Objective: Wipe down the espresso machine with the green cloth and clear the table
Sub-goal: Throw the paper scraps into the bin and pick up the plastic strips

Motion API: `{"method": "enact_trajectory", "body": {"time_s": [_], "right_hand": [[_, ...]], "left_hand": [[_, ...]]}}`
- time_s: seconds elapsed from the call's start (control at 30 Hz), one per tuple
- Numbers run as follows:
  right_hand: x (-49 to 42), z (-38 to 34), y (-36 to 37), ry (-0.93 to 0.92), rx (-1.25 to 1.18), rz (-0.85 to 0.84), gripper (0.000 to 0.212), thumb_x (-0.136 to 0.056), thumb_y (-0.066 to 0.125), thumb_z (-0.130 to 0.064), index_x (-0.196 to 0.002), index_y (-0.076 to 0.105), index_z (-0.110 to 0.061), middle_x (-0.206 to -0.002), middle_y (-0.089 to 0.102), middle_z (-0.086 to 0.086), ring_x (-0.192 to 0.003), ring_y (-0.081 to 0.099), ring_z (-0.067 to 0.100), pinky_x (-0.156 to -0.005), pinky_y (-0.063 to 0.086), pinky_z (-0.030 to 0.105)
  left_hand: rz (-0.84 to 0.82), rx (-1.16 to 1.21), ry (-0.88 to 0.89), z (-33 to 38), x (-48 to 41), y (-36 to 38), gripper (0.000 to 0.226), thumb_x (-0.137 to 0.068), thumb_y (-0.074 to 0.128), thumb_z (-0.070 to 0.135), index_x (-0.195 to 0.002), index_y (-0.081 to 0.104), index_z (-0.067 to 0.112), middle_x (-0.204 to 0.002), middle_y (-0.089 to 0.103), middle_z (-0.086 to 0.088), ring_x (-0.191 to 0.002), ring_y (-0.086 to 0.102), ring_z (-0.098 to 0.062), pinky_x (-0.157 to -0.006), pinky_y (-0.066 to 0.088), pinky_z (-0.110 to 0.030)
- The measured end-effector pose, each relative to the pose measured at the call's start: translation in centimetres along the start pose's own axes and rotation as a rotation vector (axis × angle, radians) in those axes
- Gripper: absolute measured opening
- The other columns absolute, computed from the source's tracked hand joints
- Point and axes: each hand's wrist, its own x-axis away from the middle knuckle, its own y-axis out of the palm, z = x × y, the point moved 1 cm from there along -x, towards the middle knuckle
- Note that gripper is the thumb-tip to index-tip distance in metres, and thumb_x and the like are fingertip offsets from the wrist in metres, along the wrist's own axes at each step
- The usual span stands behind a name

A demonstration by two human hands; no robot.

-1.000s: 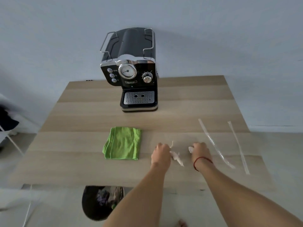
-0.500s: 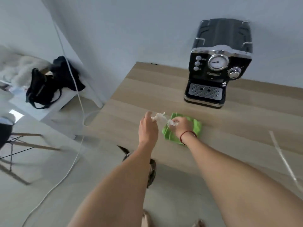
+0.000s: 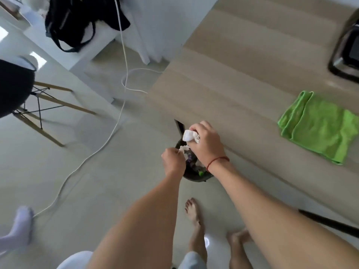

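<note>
My left hand point(image 3: 172, 160) pinches a small scrap of white plastic wrapping point(image 3: 182, 148) above a black waste bin point(image 3: 194, 171) on the floor beside the table's near corner. My right hand point(image 3: 207, 142), with a red string at its wrist, grips a crumpled white wad point(image 3: 189, 135) just above the bin. The folded green cloth point(image 3: 320, 127) lies flat on the wooden table point(image 3: 242, 74), to the right of both hands. Only the espresso machine's black base point(image 3: 347, 53) shows, at the right edge.
A white cable point(image 3: 116, 113) trails across the pale floor on the left. A black chair with wooden legs point(image 3: 38, 100) stands at the left, and a black bag point(image 3: 73, 22) rests on a white bench behind it. My bare feet point(image 3: 194, 220) are below the bin.
Both hands lifted the white scraps off the table and carried them left and down over the bin. My view swung from the table to the floor.
</note>
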Motion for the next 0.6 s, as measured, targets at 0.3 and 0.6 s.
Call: {"method": "enact_trajectory", "body": {"time_s": [0.3,0.6], "right_hand": [[1.6,8.6,11.5,0.458,-0.053,-0.041,0.015,-0.083,0.058,-0.004,-0.093,0.068,0.0,-0.101,0.064,0.018,-0.092,0.06,0.034,-0.071,0.04,0.025],[-1.3,21.0,20.6,0.797,-0.055,-0.322,0.048,-0.087,0.059,-0.012,-0.134,0.05,-0.01,-0.14,0.051,0.014,-0.128,0.048,0.031,-0.104,0.04,0.033]], "left_hand": [[-0.031,0.026,-0.103,-6.5,-6.7,6.1,0.018,-0.089,0.049,0.009,-0.072,0.056,0.01,-0.075,0.055,-0.009,-0.07,0.047,-0.029,-0.061,0.035,-0.028],[-0.189,0.086,-0.153,-10.4,-15.4,17.9,0.022,-0.089,0.054,0.018,-0.072,0.061,0.005,-0.077,0.06,-0.011,-0.082,0.06,-0.033,-0.062,0.039,-0.028]]}}
